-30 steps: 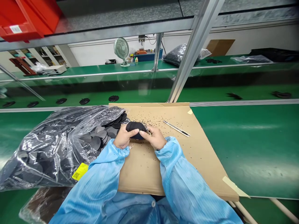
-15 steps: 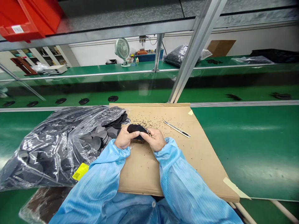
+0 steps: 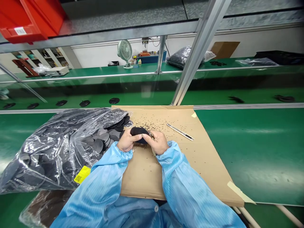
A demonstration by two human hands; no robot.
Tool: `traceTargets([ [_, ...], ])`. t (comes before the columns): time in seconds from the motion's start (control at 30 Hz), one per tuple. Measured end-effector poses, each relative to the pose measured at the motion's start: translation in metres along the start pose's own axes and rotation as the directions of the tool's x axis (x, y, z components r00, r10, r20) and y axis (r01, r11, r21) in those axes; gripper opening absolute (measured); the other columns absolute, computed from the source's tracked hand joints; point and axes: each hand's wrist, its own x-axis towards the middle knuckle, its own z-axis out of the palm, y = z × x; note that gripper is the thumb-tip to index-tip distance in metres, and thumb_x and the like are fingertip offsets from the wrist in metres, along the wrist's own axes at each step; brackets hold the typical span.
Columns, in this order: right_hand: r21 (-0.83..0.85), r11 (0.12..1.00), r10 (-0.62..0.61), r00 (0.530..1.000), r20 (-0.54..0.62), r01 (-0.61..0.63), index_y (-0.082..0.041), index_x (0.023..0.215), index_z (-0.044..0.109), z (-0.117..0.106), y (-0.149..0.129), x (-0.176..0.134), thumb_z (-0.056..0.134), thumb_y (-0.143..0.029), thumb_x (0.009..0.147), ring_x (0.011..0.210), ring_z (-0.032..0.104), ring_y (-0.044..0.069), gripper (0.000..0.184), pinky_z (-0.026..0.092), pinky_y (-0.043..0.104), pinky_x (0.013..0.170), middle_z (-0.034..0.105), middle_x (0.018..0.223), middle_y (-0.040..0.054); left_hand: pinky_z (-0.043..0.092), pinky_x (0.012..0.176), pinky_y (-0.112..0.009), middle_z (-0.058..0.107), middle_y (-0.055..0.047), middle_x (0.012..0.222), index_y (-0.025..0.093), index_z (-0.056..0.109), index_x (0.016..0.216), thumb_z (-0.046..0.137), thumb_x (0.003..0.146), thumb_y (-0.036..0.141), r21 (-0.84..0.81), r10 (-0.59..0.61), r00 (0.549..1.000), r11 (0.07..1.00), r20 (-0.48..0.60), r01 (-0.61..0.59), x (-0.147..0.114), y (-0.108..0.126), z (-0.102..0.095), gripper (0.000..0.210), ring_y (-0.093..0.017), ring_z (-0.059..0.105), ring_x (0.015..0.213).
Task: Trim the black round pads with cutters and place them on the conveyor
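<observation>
Both hands grip a curved black piece [image 3: 139,131] above the cardboard; it looks like one or more of the black discs, bent. My left hand [image 3: 127,140] is closed on its left end, thumb along the near side. Closed on the right end is my right hand [image 3: 158,141], its thumb tip near the left thumb. A small shiny object [image 3: 151,135] shows at the right fingers; its kind is unclear. Left of the hands, black discs [image 3: 104,137] spill from a clear plastic bag [image 3: 59,142]. A slim cutter knife [image 3: 180,131] lies right of the hands.
Small black bits [image 3: 152,122] are scattered over the cardboard sheet [image 3: 142,180], which is taped to the green table [image 3: 249,142]. Black discs [image 3: 85,103] lie spaced along the green belt behind. A metal post [image 3: 190,60] and a red bin [image 3: 30,22] stand above.
The black piece has tilted slightly between my hands, which stay in almost the same place. A pale strip now shows under my right hand.
</observation>
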Motion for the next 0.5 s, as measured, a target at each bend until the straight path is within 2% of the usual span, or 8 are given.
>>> traceTargets([
  [0.27, -0.034, 0.999, -0.033, 0.999, 0.005, 0.033, -0.02, 0.053, 0.031, -0.0014, -0.0002, 0.0003, 0.05, -0.049, 0.084, 0.051, 0.032, 0.009, 0.046, 0.023, 0.025, 0.05, 0.033, 0.051, -0.0039, 0.052, 0.068, -0.031, 0.07, -0.008, 0.075, 0.01, 0.072, 0.077, 0.083, 0.061, 0.026, 0.002, 0.0, 1.0, 1.0, 0.028, 0.0, 0.0007, -0.0036, -0.0022, 0.026, -0.018, 0.064, 0.069],
  [0.5, -0.05, 0.998, 0.03, 0.999, 0.042, -0.028, -0.02, 0.054, 0.033, -0.0015, 0.0017, 0.0011, 0.051, -0.055, 0.083, 0.051, 0.033, 0.009, 0.049, 0.023, 0.025, 0.05, 0.035, 0.051, -0.0039, 0.051, 0.069, -0.031, 0.069, -0.007, 0.076, 0.01, 0.071, 0.08, 0.086, 0.055, 0.025, 0.022, -0.011, 0.998, 1.0, -0.058, 0.012, 0.0021, -0.0016, -0.0053, 0.032, -0.018, 0.063, 0.07],
])
